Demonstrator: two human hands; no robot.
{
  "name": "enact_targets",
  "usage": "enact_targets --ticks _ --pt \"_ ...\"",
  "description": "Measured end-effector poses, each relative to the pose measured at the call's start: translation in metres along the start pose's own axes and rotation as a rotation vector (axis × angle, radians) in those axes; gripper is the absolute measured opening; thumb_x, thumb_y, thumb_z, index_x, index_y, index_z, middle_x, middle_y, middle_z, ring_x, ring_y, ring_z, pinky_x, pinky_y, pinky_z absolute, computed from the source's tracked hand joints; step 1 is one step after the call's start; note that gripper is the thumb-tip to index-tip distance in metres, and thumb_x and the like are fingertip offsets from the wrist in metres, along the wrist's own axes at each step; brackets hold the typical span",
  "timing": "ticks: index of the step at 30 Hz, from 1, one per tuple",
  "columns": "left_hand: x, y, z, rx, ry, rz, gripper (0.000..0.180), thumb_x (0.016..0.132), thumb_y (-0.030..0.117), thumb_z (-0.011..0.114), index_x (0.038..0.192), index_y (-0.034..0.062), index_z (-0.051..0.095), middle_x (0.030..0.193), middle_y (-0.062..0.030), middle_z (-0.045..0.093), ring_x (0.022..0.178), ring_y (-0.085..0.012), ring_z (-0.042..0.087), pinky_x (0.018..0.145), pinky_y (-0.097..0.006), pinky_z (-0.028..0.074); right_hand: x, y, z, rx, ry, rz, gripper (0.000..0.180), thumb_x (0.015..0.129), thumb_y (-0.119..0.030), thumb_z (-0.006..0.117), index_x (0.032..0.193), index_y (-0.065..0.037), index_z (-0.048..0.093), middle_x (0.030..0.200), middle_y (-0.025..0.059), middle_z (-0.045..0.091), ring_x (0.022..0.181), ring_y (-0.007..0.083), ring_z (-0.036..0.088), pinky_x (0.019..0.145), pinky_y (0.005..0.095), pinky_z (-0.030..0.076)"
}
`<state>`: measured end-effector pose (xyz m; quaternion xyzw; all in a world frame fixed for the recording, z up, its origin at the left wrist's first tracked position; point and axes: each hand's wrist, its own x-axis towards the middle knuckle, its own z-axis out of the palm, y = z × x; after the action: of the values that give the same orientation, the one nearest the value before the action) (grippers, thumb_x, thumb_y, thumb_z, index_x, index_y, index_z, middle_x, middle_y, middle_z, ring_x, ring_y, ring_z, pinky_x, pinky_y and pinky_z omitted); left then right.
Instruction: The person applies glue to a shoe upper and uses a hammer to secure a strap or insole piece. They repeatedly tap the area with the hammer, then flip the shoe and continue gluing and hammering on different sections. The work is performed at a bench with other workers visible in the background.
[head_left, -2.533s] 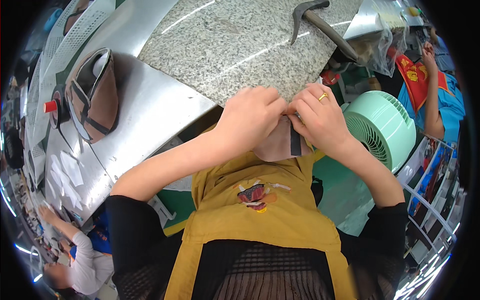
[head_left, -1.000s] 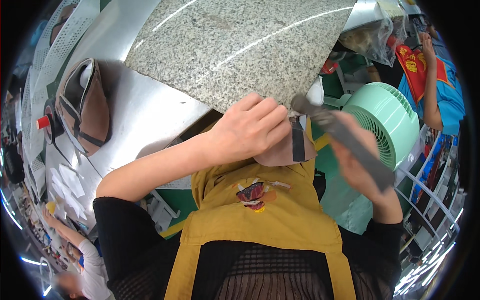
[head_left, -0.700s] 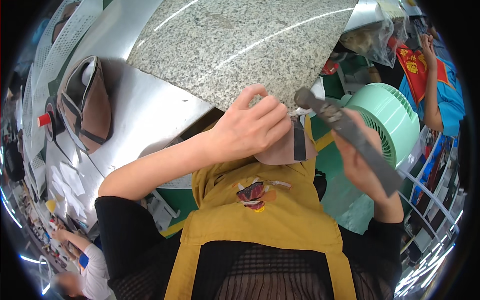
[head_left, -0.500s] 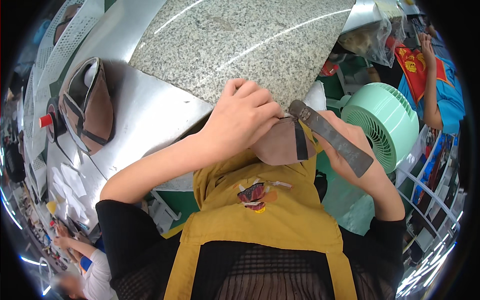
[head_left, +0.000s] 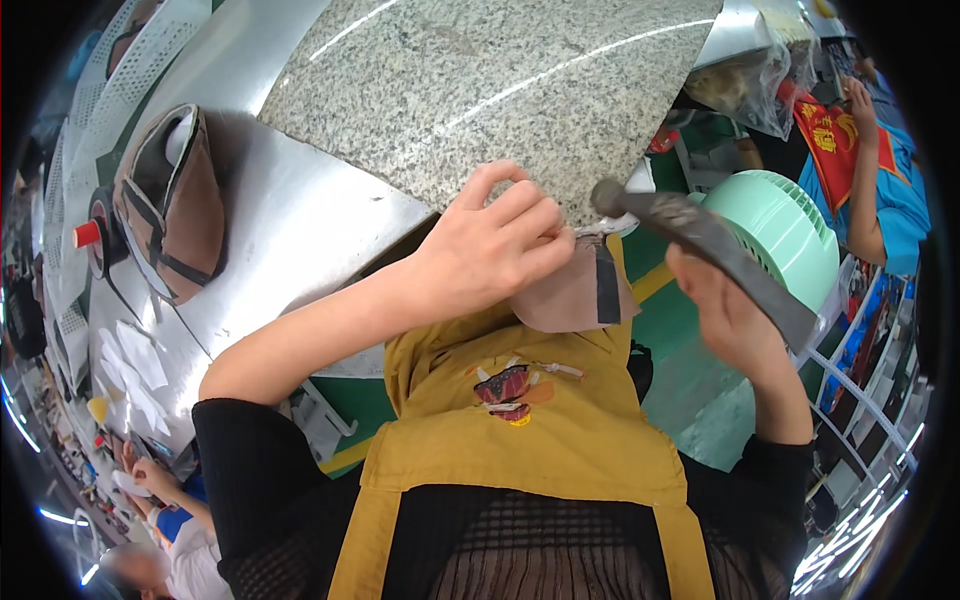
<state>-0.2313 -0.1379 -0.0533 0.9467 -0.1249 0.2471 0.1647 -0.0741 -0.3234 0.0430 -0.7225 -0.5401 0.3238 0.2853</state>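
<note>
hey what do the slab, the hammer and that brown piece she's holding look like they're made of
The slab looks like polished granite: grey speckles with glossy streaks of light. The hammer, in the right hand, seems to be dark, dull metal, worn rather than shiny. The brown piece under the left hand looks like leather or a similar sheet, matte, with a dark strip at one edge.
</note>
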Motion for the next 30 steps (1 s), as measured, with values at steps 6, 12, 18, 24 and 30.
enact_targets --ticks 6,12,18,24,30 --pt "-0.001 -0.002 0.001 0.007 0.016 0.000 0.031 0.066 0.010 0.062 0.097 0.0126 0.062 0.082 0.0004 0.049 0.080 -0.0170 0.051 0.088 -0.039 0.042 0.004 -0.001 0.000 0.067 -0.053 0.053 0.022 0.090 -0.002 0.048 0.112 0.003 0.049 0.079 0.0130 0.054 0.066 0.0285 0.051 0.062 0.0338 0.042" --pt "-0.001 0.001 0.003 0.045 0.038 -0.013 0.027 0.067 0.010 0.065 0.094 0.0146 0.064 0.082 0.0010 0.050 0.079 -0.0175 0.051 0.087 -0.039 0.041 -0.007 0.013 0.021 -0.260 -0.087 -0.029 0.040 0.077 -0.003 0.061 0.115 -0.001 0.050 0.094 0.0167 0.061 0.081 0.0347 0.063 0.066 0.0398 0.050" --pt "-0.003 -0.003 -0.005 -0.119 -0.042 -0.136 0.027 0.067 0.008 0.067 0.094 0.0138 0.065 0.085 0.0019 0.055 0.086 -0.0187 0.053 0.089 -0.039 0.039 0.003 0.001 0.006 0.017 -0.135 0.070 0.030 0.088 -0.005 0.055 0.117 0.000 0.050 0.094 0.0186 0.060 0.081 0.0388 0.061 0.069 0.0364 0.049" --pt "-0.007 0.002 -0.003 0.016 -0.009 -0.046 0.030 0.065 0.009 0.064 0.095 0.0119 0.064 0.085 0.0013 0.053 0.084 -0.0170 0.053 0.090 -0.040 0.041 0.000 0.004 0.008 -0.120 -0.099 -0.048 0.032 0.087 -0.008 0.056 0.117 -0.001 0.051 0.098 0.0153 0.061 0.084 0.0355 0.062 0.068 0.0367 0.050" --pt "-0.010 0.004 0.001 0.066 0.039 -0.019 0.029 0.065 0.010 0.064 0.095 0.0118 0.064 0.086 0.0013 0.054 0.085 -0.0170 0.054 0.091 -0.040 0.041 0.007 -0.003 -0.004 0.004 -0.132 0.042 0.041 0.081 -0.004 0.058 0.122 -0.004 0.049 0.097 0.0143 0.061 0.083 0.0348 0.063 0.068 0.0363 0.051"
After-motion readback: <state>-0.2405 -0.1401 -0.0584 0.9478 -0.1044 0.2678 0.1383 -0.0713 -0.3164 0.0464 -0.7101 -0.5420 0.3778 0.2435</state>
